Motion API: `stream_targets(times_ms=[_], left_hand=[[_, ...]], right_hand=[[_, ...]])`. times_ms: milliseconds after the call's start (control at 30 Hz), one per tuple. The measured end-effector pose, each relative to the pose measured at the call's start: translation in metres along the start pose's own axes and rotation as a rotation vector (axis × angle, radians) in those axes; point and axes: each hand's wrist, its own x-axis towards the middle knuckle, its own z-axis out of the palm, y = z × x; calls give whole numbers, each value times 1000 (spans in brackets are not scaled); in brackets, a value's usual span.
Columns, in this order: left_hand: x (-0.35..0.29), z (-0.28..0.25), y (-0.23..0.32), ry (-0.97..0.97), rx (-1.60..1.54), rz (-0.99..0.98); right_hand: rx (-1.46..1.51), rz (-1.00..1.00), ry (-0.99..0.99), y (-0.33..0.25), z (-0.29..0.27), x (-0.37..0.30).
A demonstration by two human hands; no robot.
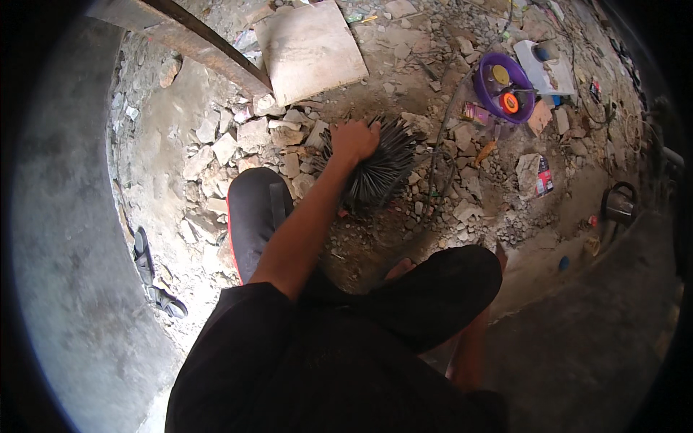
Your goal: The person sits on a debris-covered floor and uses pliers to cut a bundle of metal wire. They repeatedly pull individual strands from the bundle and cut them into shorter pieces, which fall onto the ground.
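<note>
A round, spiky bundle of thin dark strips (382,173) stands on the rubble in front of my crossed legs, its strips fanning outward from the middle. Over its upper left part lies my left hand (354,141), with the fingers curled down into the strips and closed on them. What the strips are made of is unclear. My right forearm shows at the lower right beside my bent right knee. The knee hides most or all of my right hand, so its fingers cannot be read.
Broken stones (253,135) lie left of the bundle, below a pale board (310,50) and a slanting beam (209,54). A purple basin (479,90) with an orange round item (510,102) sits at the far right. A cable (438,144) crosses the rubble. Dark sandals (143,256) lie left.
</note>
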Motion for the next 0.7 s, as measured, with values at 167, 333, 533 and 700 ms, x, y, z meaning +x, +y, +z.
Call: stream_targets(times_ms=[167,333,533,700], left_hand=[[-56,16,13,335,32,211],[-147,33,54,317,52,446],[-200,14,34,-90,-642,534],[-147,32,-19,346,-918,-5]], right_hand=[[410,-499,-163,-189,-24,104],[478,-836,-417,-314,37,133],[517,-319,-943,-242,94,93],[622,-305,-1045,-190,71,51]])
